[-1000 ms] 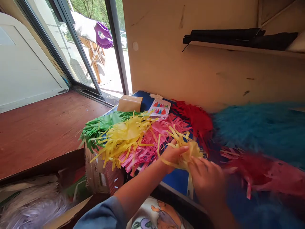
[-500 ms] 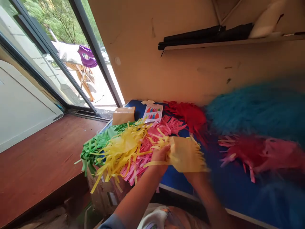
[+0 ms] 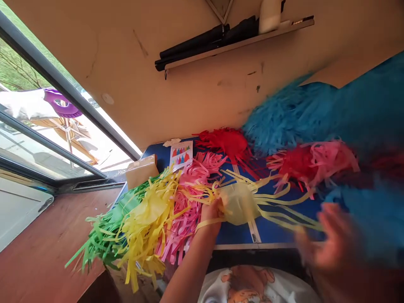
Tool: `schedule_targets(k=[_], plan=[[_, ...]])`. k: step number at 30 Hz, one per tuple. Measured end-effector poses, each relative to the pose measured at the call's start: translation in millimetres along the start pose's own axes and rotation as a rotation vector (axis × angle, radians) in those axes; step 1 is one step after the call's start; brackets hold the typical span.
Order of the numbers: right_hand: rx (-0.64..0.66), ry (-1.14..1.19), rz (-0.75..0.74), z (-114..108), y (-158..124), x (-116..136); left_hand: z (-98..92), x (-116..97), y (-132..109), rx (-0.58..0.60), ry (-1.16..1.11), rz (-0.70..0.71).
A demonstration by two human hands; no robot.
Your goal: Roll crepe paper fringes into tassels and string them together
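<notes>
My left hand is closed on one end of a yellow fringed tissue paper piece, whose strips fan out to the right over the blue table. Blurred by motion, my right hand is raised near the strip tips at the table's front edge, fingers apart, with nothing visible in it. Left of my left hand lie piles of pink fringed paper, yellow fringed paper and green fringed paper, overlapping each other.
Along the back are a brown box, a printed picture card and red fringed paper. A big blue fringed heap and red-pink bundles lie to the right. A shelf hangs above; a window stands left.
My right hand has moved right, away from the yellow paper, and its strips now lie spread out. My left hand keeps its grip. The view has turned right.
</notes>
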State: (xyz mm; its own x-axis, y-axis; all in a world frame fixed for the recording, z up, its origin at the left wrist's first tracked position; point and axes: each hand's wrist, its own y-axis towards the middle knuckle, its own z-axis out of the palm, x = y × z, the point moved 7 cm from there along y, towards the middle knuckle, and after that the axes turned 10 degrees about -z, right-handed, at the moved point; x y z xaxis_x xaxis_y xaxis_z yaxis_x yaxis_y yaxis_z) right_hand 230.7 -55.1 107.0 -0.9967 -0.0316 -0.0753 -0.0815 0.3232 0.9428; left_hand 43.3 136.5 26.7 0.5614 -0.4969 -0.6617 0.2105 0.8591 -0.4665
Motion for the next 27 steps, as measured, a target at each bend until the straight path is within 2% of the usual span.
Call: schedule_targets(k=[3, 5, 8, 12, 14, 17, 18, 20, 21, 22, 23, 24, 25, 27], plan=[[0.193, 0.237, -0.083, 28, 12, 60, 5.9, 5, 5, 0.020, 0.017, -0.027], [0.314, 0.314, -0.125, 47, 13, 83, 8.5, 5, 5, 0.025, 0.025, -0.037], [0.448, 0.337, -0.193, 71, 0, 93, 11.4, 7, 3, 0.017, 0.039, -0.053], [0.562, 0.294, -0.222, 93, -24, 86, 16.4, -3, -1, 0.043, 0.065, -0.106], [0.596, 0.255, -0.214, 99, -32, 82, 10.9, -27, -4, 0.055, 0.073, -0.120], [0.605, 0.222, -0.204, 98, -33, 80, -19.8, -95, -11, 0.002, 0.037, -0.028], [0.592, 0.215, -0.194, 96, -32, 80, -35.1, -124, -17, -0.038, -0.004, 0.075], [0.570, 0.211, -0.177, 93, -28, 80, -75.6, -177, -40, -0.263, -0.124, 0.438], [0.565, 0.216, -0.171, 91, -27, 80, -91.5, -193, -58, -0.391, -0.127, 0.630], [0.566, 0.225, -0.165, 91, -26, 79, -96.4, -202, -77, -0.457, -0.041, 0.858], [0.573, 0.236, -0.161, 90, -26, 79, -88.8, -200, -95, -0.456, 0.138, 1.072], [0.583, 0.249, -0.157, 90, -26, 77, -70.6, -187, -109, -0.387, 0.380, 1.258], [0.593, 0.264, -0.157, 90, -26, 76, -40.1, -159, -112, -0.200, 0.758, 1.338], [0.615, 0.304, -0.174, 89, -27, 74, -2.5, -90, -105, 0.088, 1.117, 1.244]])
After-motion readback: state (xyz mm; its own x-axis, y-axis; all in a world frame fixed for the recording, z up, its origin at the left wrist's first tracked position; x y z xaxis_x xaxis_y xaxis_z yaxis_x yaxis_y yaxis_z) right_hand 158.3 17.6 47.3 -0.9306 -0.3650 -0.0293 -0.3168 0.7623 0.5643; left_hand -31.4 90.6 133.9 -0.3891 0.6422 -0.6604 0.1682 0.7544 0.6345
